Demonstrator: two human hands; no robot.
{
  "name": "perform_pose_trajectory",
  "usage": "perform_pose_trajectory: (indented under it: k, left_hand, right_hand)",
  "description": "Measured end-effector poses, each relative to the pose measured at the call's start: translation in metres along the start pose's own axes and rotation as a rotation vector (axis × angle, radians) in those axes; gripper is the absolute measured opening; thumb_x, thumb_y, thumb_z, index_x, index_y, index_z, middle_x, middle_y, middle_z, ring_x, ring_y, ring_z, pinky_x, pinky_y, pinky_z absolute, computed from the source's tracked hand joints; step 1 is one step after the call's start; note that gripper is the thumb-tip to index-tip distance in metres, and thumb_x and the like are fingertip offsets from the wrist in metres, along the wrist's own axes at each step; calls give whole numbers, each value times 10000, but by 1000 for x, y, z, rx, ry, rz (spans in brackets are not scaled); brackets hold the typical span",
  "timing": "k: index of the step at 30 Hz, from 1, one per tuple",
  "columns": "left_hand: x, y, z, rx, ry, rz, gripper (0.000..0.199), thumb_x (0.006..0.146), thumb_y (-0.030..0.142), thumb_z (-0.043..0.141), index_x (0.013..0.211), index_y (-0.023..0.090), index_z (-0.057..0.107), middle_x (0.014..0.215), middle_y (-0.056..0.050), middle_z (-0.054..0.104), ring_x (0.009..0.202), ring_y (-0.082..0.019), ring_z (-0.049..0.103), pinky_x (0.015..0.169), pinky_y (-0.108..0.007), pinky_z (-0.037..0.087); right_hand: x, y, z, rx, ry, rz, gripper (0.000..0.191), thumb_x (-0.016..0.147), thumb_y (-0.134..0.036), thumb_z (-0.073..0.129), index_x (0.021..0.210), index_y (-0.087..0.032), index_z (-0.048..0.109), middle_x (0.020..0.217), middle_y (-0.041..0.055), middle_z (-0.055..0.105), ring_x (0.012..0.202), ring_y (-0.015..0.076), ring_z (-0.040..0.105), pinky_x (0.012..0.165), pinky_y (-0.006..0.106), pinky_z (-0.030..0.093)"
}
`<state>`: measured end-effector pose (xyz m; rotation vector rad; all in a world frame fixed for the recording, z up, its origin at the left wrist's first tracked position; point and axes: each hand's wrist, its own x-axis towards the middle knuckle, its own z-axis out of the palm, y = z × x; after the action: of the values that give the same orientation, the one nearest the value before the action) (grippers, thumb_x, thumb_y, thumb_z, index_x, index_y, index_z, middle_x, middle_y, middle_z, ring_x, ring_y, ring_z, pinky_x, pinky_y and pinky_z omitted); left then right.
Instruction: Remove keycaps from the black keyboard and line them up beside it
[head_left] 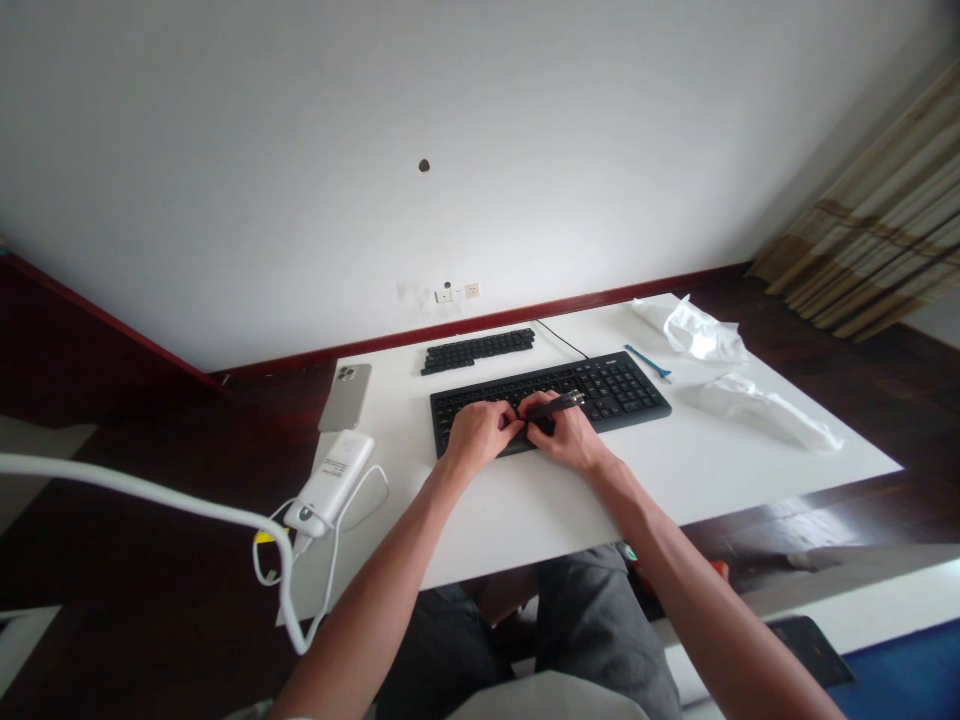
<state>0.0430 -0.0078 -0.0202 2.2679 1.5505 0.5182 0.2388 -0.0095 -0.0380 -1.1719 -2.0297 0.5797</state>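
A black keyboard [619,388] lies on the white table [517,510]. My left hand [480,430] rests at its lower left part, fingers pinched together around something too small to make out. Close beside it, my right hand [562,430] is closed around a dark pen-like tool [559,404], whose shiny end points right. The fingertips of both hands nearly meet over the keyboard's front rows and hide the keys beneath. Behind the keyboard sits a block of loose black keycaps [480,350].
On the left are a phone [346,396] and a white power bank [330,482] with a white cable. A blue tool [648,362] lies right of the keyboard, near crumpled plastic bags [697,332]. A thin black cable runs toward the back edge.
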Motion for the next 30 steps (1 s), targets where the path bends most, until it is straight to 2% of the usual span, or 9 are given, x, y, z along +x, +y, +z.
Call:
perform_pose_trajectory:
  k: [7,14,20,24,30]
  left_hand:
    - [0,2,1,72,30,47,121,933,321,687,888,234,756,743,-10,712,729,-177,659,707,-267,465]
    - [0,2,-2,76,3,32,119,922,326,690,898,235,763,757,-18,720,750,-186,669,730,-271,485]
    - [0,1,-1,55,7,19,131,933,326,669,916,237,763,738,-12,717,737,-183,670,719,-267,481]
    - [-1,0,-1,40,14,46,123,930,316,669,921,236,761,752,-8,724,726,-181,672,703,-266,474]
    - [-1,-3,-4,15,-10,68,114,924,314,674,944,244,763,785,-6,741,740,-191,695,699,-264,475]
  right_hand:
    - [1,10,4,-12,36,-45,250,851,-122,572,1050,-221,686,1012,68,727,954,253,666,862,391,529]
    - [-1,8,1,-18,18,-59,169,902,-242,644,1065,-228,686,1005,80,727,935,261,672,848,404,547]
    - [-1,11,1,27,-10,-7,238,958,-285,626,1185,-229,672,1139,91,746,1034,276,709,922,419,563]
    - [-1,8,0,7,-32,-9,275,983,-288,599,1244,-229,662,1201,95,739,1053,276,718,927,406,570]
    - [0,-5,-6,-104,-75,-63,271,1013,-286,564,1265,-244,654,1162,100,730,1047,288,699,900,403,561]
